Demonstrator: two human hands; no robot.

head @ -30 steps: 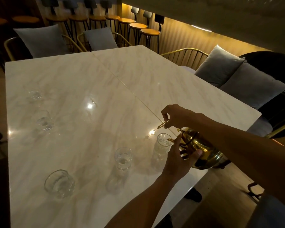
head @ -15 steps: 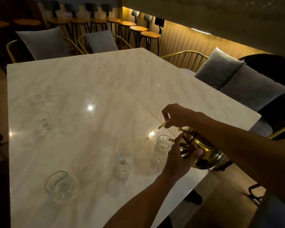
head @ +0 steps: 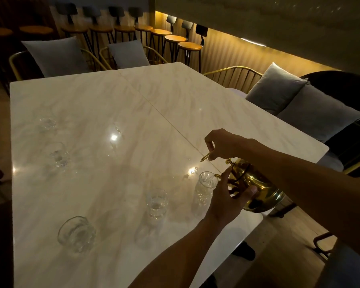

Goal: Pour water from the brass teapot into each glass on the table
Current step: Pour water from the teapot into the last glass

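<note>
The brass teapot (head: 262,192) is tilted left, its spout at the rim of a tall clear glass (head: 204,188) near the table's right front. My right hand (head: 222,145) is shut on the teapot's brass handle above. My left hand (head: 229,196) presses on the teapot's lid and body. Another tall glass (head: 156,202) with some water stands left of it, and a short round glass (head: 76,232) sits further left. Two more glasses (head: 58,155) (head: 47,123) stand along the left edge of the white marble table (head: 112,96).
Chairs with grey cushions (head: 56,56) (head: 276,88) ring the table at the back and right. A row of bar stools (head: 173,39) lines the lit wall behind. The table's front right edge lies just under the teapot.
Both hands and the teapot hold nearly the same pose over the tall glass; the view has only shifted slightly.
</note>
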